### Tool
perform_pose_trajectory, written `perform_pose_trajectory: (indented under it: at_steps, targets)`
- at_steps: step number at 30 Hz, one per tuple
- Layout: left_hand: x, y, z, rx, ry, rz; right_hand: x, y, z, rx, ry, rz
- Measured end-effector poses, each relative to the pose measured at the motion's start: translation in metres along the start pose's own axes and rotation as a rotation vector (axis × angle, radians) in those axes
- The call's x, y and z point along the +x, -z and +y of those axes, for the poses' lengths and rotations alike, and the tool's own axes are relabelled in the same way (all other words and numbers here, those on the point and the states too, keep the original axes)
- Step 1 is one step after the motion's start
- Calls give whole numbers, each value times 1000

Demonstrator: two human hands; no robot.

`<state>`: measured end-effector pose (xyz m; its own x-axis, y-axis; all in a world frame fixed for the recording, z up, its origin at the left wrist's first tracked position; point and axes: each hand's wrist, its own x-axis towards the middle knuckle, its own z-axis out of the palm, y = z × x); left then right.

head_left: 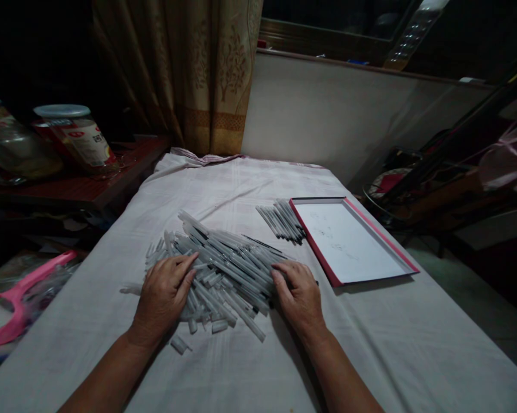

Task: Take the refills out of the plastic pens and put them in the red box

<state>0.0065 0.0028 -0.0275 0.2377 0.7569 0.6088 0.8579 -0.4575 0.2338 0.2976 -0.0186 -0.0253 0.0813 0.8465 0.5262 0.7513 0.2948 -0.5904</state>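
A loose heap of clear plastic pen barrels (237,267) lies on the cloth in front of me. Short clear pen caps (207,310) are scattered through its lower and left parts. My left hand (166,289) rests against the heap's left side, thumb and forefinger apart. At the right ends of the barrels, my right hand (299,292) touches them with bent fingers, its thumb apart from them. Some fingertips of both hands are hidden among the pieces. Beyond my right hand, thin dark-tipped pen refills (282,221) lie side by side.
A shallow white box lid (348,241) with red sides lies right of the refills. White cloth (224,378) covers the table. Jars (75,137) stand on a dark wooden cabinet at left, above a pink-handled object (24,295). A curtain (211,74) hangs behind.
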Motion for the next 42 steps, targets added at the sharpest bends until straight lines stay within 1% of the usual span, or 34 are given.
perform_pose_trajectory:
  at_steps: [3,6,8,11,13,17,20,22,25,28,30,32,34,36,38,39,42]
  targets:
    - [-1,-1,-3,-14,-10,1,10,7,8,33,-29,-37]
    - [-2,-2,-5,-18,-29,1,34,12,16,-31,-65,-104]
    - [-3,-2,-5,-25,-33,6,56,12,20,-167,-87,-184]
    - [-3,-1,-4,-35,-39,23,87,6,23,-455,-142,-354]
    - [-4,1,-2,-39,-45,34,101,-1,24,-544,-162,-413]
    - [-3,5,2,-62,-60,43,112,-15,26,-602,-198,-445]
    - [-1,7,3,-82,-60,36,115,-20,26,-625,-220,-459]
    - [-1,7,3,-95,-57,30,117,-19,23,-621,-226,-458]
    - [-1,8,4,-104,-70,36,115,-9,13,-589,-224,-439]
    - [0,10,8,-100,-100,68,97,7,-1,-454,-178,-426]
    - [1,12,14,-78,-106,105,78,17,-13,-218,-114,-419]
    - [1,14,21,-48,-102,143,57,25,-24,-38,-63,-434]
    - [1,15,27,-30,-105,165,39,30,-33,87,-5,-453]
    - [1,16,30,-15,-127,158,26,31,-38,189,28,-457]
    - [0,16,30,-3,-152,124,18,28,-38,296,7,-434]
    - [1,17,29,-1,-162,105,15,26,-36,353,-30,-415]
    - [2,19,27,-29,-195,68,8,18,-28,532,-240,-352]
